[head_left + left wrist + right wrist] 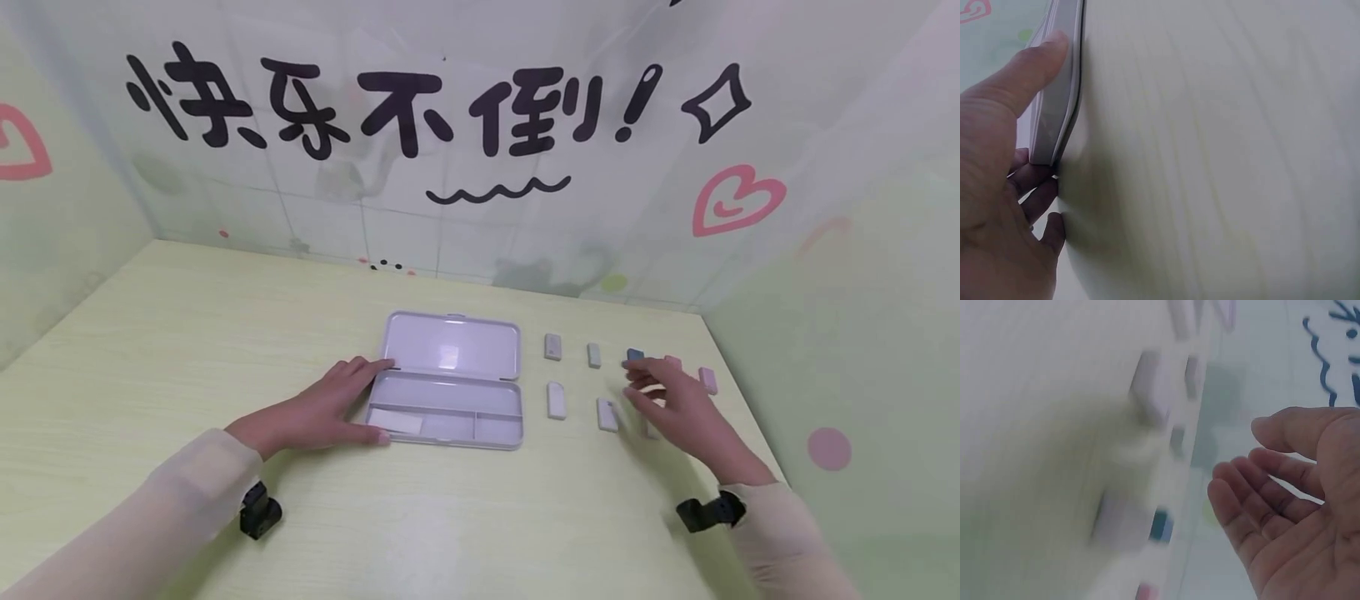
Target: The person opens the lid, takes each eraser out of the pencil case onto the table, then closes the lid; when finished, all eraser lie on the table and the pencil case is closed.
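An open lilac pencil case [447,408] lies on the table with its lid [452,343] laid back. My left hand [326,408] holds its left end, thumb on the front edge and fingers at the side and hinge corner. A flat white piece [396,422] lies in its front left compartment. My right hand [678,408] hovers over small eraser-like blocks to the right, fingers loosely bent and holding nothing. Nearest it are a blue block [635,355] and a pale one [607,414]. Another pale block beneath that hand is mostly hidden. The right wrist view is blurred over the blocks.
Between case and right hand lie pale blocks [556,400]. Pink blocks [708,381] lie near the table's right edge, one partly behind the right hand. Printed curtain-like walls [480,225] stand behind and at both sides of the table [420,525].
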Demonstrator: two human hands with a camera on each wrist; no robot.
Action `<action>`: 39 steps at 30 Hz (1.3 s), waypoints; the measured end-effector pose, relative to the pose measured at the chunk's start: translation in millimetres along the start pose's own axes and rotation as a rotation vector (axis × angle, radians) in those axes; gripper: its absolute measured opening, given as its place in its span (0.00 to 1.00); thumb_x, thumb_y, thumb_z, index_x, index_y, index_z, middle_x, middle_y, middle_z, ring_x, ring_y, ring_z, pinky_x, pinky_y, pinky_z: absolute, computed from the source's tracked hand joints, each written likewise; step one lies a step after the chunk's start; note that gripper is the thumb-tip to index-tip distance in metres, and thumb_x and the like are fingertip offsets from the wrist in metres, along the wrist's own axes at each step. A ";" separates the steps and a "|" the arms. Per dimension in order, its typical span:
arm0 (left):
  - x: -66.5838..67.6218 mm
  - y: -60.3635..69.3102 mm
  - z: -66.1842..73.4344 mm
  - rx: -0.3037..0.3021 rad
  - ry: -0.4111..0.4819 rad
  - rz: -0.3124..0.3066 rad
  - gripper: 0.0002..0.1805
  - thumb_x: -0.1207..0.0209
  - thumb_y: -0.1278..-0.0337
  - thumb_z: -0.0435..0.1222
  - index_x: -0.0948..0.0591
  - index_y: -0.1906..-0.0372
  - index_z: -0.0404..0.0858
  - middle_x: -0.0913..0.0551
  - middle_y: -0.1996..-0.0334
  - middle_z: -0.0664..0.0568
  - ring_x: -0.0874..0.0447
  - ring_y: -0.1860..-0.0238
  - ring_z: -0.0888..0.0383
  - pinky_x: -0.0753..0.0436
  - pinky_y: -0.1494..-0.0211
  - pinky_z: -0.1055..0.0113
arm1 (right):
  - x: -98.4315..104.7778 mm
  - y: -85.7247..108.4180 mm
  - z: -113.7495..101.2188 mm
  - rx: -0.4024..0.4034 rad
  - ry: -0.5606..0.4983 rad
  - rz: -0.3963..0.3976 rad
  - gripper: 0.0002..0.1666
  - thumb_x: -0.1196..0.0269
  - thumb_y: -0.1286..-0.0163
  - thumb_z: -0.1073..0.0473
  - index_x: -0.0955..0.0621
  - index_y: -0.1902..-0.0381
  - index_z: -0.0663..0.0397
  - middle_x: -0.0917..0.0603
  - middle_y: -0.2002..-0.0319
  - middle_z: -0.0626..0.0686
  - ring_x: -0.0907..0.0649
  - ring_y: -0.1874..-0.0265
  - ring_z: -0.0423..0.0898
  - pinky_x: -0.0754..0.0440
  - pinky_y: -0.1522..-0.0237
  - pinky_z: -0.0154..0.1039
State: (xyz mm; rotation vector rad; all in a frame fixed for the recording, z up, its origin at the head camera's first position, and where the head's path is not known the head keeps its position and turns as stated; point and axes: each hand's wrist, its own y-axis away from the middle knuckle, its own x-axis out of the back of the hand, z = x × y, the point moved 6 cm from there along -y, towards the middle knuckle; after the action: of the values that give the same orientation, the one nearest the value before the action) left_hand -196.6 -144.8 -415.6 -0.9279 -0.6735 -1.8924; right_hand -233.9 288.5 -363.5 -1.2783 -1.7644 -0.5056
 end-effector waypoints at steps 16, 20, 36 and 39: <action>1.1 0.0 3.3 -0.017 -0.004 0.005 0.57 0.27 0.45 0.59 0.40 0.19 0.38 0.27 0.36 0.42 0.32 0.40 0.47 0.26 0.32 0.41 | -100.6 -56.9 -152.5 0.280 -0.020 -0.371 0.21 0.40 0.21 0.61 0.22 0.34 0.60 0.13 0.44 0.56 0.13 0.45 0.48 0.15 0.39 0.47; 0.4 -0.1 1.2 -0.015 -0.002 0.004 0.56 0.28 0.45 0.60 0.40 0.19 0.38 0.28 0.37 0.43 0.33 0.40 0.47 0.25 0.33 0.42 | -127.2 -64.1 -175.3 0.317 -0.022 -0.445 0.20 0.40 0.21 0.60 0.21 0.34 0.58 0.12 0.43 0.54 0.14 0.44 0.47 0.16 0.37 0.44; 0.0 -1.0 0.2 -0.038 0.001 0.028 0.55 0.28 0.44 0.59 0.39 0.20 0.38 0.27 0.40 0.47 0.33 0.41 0.50 0.25 0.34 0.45 | -164.2 -67.0 -203.0 0.395 0.098 -0.506 0.19 0.40 0.21 0.60 0.19 0.36 0.56 0.12 0.48 0.50 0.18 0.54 0.40 0.19 0.43 0.32; 0.2 -0.7 0.3 -0.037 0.006 0.029 0.55 0.28 0.45 0.59 0.39 0.20 0.38 0.27 0.39 0.46 0.33 0.41 0.50 0.25 0.34 0.45 | -165.9 -67.1 -203.8 0.384 0.081 -0.505 0.18 0.40 0.21 0.61 0.19 0.37 0.56 0.12 0.49 0.50 0.19 0.55 0.38 0.20 0.45 0.30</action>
State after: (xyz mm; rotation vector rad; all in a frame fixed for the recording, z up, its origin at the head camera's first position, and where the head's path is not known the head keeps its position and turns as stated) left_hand -197.3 -144.3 -415.3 -0.9504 -0.6204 -1.8871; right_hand -196.1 20.5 -381.3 -0.5373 -1.9966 -0.4565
